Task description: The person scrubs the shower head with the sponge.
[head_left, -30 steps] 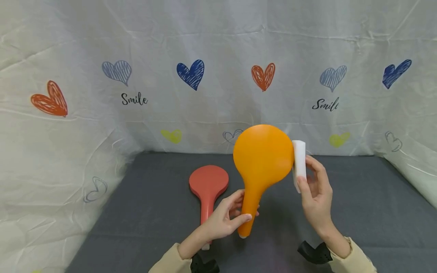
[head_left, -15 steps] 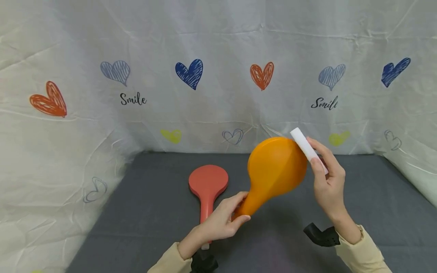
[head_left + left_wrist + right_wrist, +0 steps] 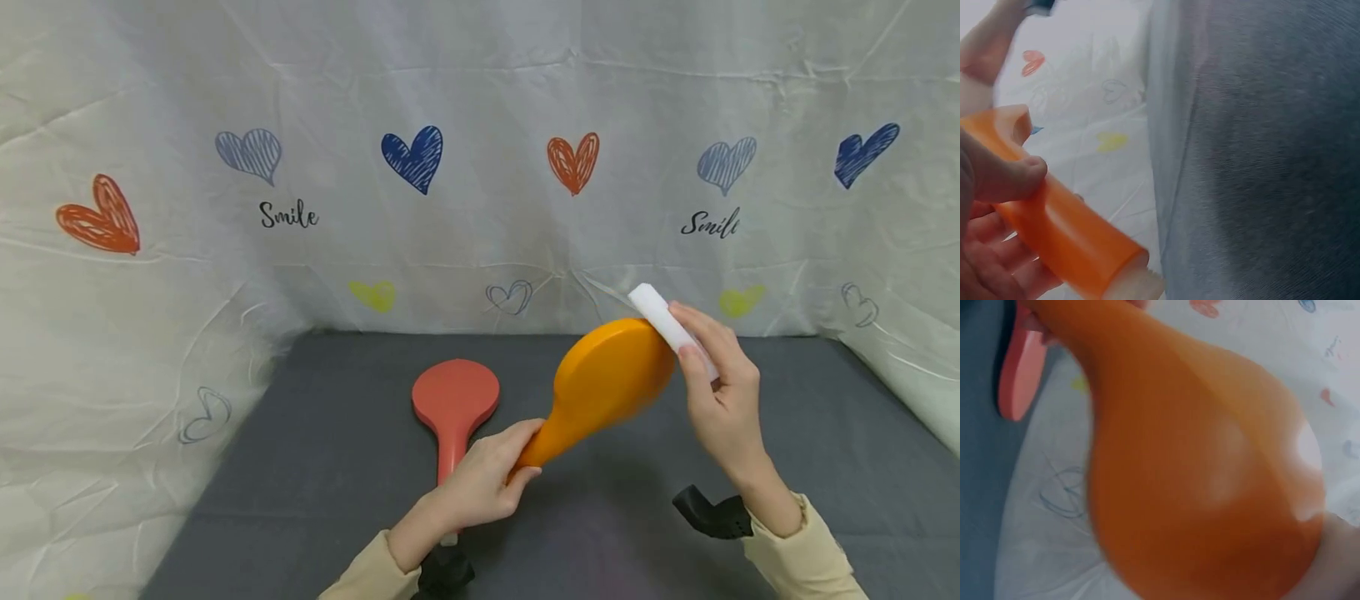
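the orange paddle (image 3: 1197, 481) fills most of the right wrist view, its rounded glossy face close and blurred. at upper left a red paddle (image 3: 1019, 369) lies on the dark grey counter (image 3: 979, 456), with the white heart-printed cloth (image 3: 1310, 356) behind.

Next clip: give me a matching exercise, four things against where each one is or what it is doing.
Things:
1. orange paddle
2. red paddle
3. white sponge block
4. left hand

States:
A. lies flat on the grey tabletop
B. pinched by the right hand against a paddle's rim
C. grips an orange handle
D. held tilted in the air

Pairs: 1-D, 2-A, 3-B, 4-C
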Available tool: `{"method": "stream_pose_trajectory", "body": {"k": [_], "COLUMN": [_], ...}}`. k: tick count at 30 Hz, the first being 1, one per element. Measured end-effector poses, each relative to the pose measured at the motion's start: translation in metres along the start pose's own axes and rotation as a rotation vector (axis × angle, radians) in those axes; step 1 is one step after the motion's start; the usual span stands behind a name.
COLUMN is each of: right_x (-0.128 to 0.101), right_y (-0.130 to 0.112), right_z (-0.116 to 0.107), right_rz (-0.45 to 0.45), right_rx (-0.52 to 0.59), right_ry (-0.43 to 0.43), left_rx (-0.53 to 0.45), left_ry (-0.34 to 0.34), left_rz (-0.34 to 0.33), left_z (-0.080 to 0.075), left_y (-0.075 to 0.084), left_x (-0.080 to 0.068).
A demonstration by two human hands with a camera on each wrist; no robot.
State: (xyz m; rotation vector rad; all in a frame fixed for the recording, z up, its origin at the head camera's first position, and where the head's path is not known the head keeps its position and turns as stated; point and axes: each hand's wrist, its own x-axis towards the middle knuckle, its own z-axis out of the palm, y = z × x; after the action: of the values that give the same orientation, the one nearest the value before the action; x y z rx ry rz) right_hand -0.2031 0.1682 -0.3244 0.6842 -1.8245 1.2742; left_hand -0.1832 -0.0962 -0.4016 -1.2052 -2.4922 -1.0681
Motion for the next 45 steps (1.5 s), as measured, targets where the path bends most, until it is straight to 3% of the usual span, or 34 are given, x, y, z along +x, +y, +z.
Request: {"method": "stream_pose_trajectory", "body": {"k": [4,9,12,14,19,21,23,30,33,38,40,42,45], "right_x": [0.009,0.003,0.0,0.001,0.006,0.008,0.01,0.002,0.0,-0.004,-0.006,-0.006,-0.006], "right_y": [-0.018,-0.027,-0.025,-0.023,-0.02,-0.024,-0.028,-0.001,-0.009,-0.032,-0.034,-0.029,-0.014], "right_z": [-0.001,-0.007,-0.008,-0.007,0.002,0.005,0.004,-0.008,-0.001,0.021,0.025,0.024,0.014], "right_rz": [-0.063,0.11,0.143,0.084,-0.204,-0.274,-0.28,-0.125,-0.197,-0.506,-0.578,-0.571,-0.417], "right_rx": [-0.024,-0.107,-0.136,-0.135,-0.153,-0.16,-0.175,-0.285,-0.294,-0.381,-0.403,-0.403,-0.349], "right_ry": [-0.003,-0.025,-0.042,-0.032,-0.009,0.0,0.012,-0.002,0.0,-0.013,-0.016,0.007,0.04], "left_rx": [0.049,0.056,0.063,0.082,0.161,0.194,0.224,0.27,0.286,0.315,0.326,0.334,0.345], "left_ry": [0.042,0.091,0.1,0.102,0.134,0.159,0.185,0.214,0.214,0.223,0.227,0.234,0.246], "left_rz": [0.017,0.002,-0.022,-0.03,-0.023,-0.013,0.0,-0.003,-0.007,-0.002,0.001,0.003,0.006], "left_z": [0.005,0.006,0.005,0.006,0.008,0.009,0.01,0.01,0.011,0.012,0.013,0.014,0.014], "left_y": [0.0,0.001,0.002,0.003,0.002,0.002,0.002,0.004,0.004,0.004,0.004,0.003,0.003], "left_x": [0.0,0.001,0.001,0.001,0.001,0.001,0.002,0.002,0.001,0.001,0.001,0.001,0.001]}}
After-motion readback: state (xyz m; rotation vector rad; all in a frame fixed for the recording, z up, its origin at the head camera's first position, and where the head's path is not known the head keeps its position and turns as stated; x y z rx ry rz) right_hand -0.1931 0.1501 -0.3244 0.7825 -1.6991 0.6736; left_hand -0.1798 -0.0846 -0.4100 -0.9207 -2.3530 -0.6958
